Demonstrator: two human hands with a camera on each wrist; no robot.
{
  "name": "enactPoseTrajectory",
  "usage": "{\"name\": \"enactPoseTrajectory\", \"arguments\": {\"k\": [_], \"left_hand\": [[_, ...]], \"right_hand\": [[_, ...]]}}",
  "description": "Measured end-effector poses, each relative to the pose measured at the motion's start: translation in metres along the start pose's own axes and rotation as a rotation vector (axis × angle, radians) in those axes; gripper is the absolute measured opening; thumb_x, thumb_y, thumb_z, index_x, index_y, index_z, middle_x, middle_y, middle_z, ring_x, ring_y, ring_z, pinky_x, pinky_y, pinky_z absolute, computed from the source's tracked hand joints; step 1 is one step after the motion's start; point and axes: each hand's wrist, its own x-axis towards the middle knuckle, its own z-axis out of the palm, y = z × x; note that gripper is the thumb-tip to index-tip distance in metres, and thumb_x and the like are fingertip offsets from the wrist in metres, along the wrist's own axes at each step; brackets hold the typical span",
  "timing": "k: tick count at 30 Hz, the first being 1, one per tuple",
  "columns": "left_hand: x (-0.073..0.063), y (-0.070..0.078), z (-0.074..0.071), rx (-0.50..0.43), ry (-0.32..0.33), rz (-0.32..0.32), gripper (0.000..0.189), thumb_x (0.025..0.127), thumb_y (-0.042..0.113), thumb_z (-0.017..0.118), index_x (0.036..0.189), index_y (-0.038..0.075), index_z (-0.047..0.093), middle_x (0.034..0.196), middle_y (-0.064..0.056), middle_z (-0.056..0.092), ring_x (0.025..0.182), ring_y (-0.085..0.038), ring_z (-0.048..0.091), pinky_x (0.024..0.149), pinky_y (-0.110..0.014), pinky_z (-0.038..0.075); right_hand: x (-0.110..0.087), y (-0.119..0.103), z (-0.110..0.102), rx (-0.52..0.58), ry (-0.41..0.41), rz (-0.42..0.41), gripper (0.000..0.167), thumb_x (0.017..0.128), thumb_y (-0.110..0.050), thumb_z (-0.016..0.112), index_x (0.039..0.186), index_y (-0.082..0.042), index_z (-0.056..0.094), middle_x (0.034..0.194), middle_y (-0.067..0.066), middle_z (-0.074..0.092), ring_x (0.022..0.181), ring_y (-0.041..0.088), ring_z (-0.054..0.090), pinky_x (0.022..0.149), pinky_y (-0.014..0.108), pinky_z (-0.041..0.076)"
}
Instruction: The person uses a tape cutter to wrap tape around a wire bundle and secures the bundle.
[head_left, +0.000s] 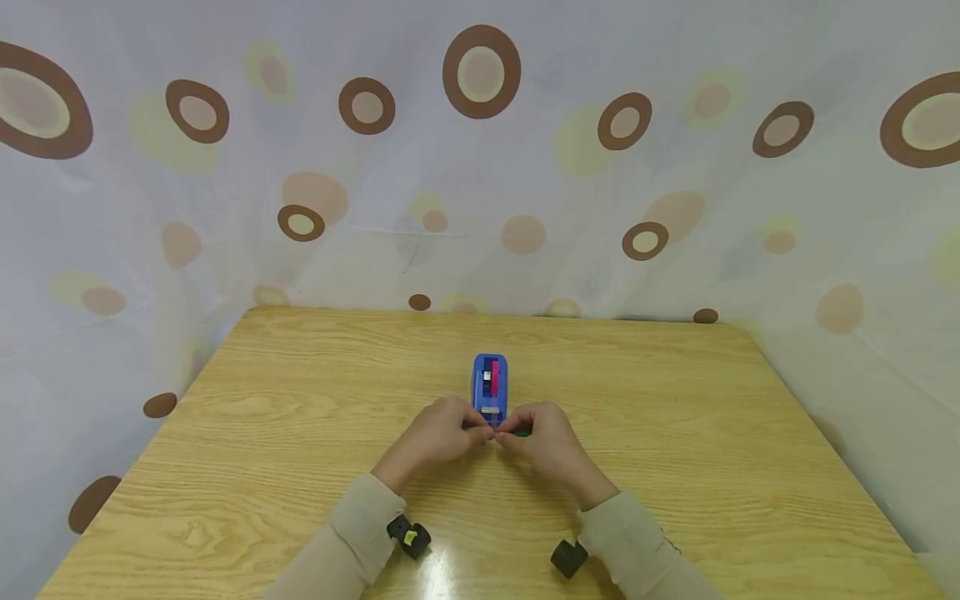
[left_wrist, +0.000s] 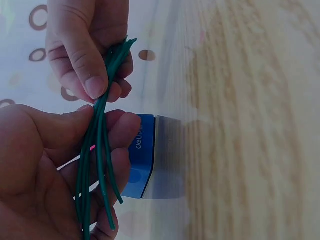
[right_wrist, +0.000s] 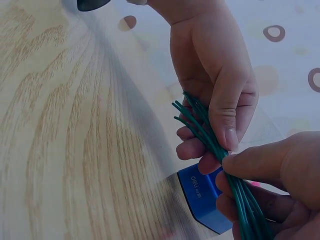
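A bundle of thin green wires (left_wrist: 101, 145) is held between both hands, just in front of a blue tape dispenser (head_left: 491, 400). My left hand (head_left: 444, 429) pinches the bundle near its middle, thumb against fingers. Close beside it, my right hand (head_left: 550, 442) pinches the same bundle, and the two thumbs almost meet. In the right wrist view the wires (right_wrist: 245, 200) fan out past both hands. The dispenser carries a pink roll (head_left: 495, 377), and its front lies partly behind the fingers. Whether tape is on the wires cannot be made out.
The wooden table (head_left: 300, 375) stretches around the hands on every side. Behind it hangs a pale curtain (head_left: 420, 167) with brown and yellow circles. Black wrist cameras sit at both cuffs, one on the left cuff (head_left: 409, 536).
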Motion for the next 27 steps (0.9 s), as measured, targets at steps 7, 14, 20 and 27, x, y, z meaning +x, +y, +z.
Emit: {"name": "enactPoseTrajectory", "arguments": {"k": [7,14,20,27], "left_hand": [[0.0020,0.0023,-0.0040,0.011,-0.058,0.001,0.021,0.099,0.020,0.062,0.088,0.012,0.079,0.078,0.006,0.071,0.064,-0.009,0.050,0.059,-0.026,0.039],[0.0034,0.0040,-0.0050,0.045,-0.054,0.022,0.016,0.095,0.022,0.067,0.088,0.014,0.079,0.077,0.008,0.068,0.067,-0.009,0.052,0.063,-0.028,0.041],[0.0026,0.0060,-0.0029,0.062,0.005,-0.004,0.010,0.092,0.023,0.072,0.089,0.017,0.080,0.082,0.013,0.069,0.075,-0.008,0.058,0.073,-0.032,0.048],[0.0018,0.0043,0.0018,0.054,0.080,-0.019,0.009,0.089,0.024,0.075,0.085,0.018,0.081,0.079,0.013,0.070,0.073,-0.006,0.058,0.070,-0.030,0.048]], "right_hand": [[-0.0006,-0.0006,0.0010,-0.025,0.024,-0.036,0.011,0.082,0.000,0.078,0.078,-0.009,0.075,0.080,-0.005,0.070,0.077,0.012,0.060,0.070,0.031,0.052],[-0.0005,0.0007,0.0033,-0.060,0.055,-0.070,0.012,0.080,0.000,0.079,0.076,-0.010,0.076,0.078,-0.005,0.070,0.076,0.011,0.060,0.069,0.030,0.051],[0.0002,0.0003,0.0054,-0.053,0.073,-0.052,0.011,0.080,-0.001,0.080,0.077,-0.011,0.076,0.082,-0.004,0.071,0.078,0.011,0.060,0.071,0.031,0.052],[0.0000,-0.0004,0.0049,-0.037,0.075,-0.040,0.010,0.080,-0.001,0.080,0.081,-0.010,0.075,0.082,-0.004,0.071,0.078,0.012,0.061,0.072,0.031,0.053]]}}
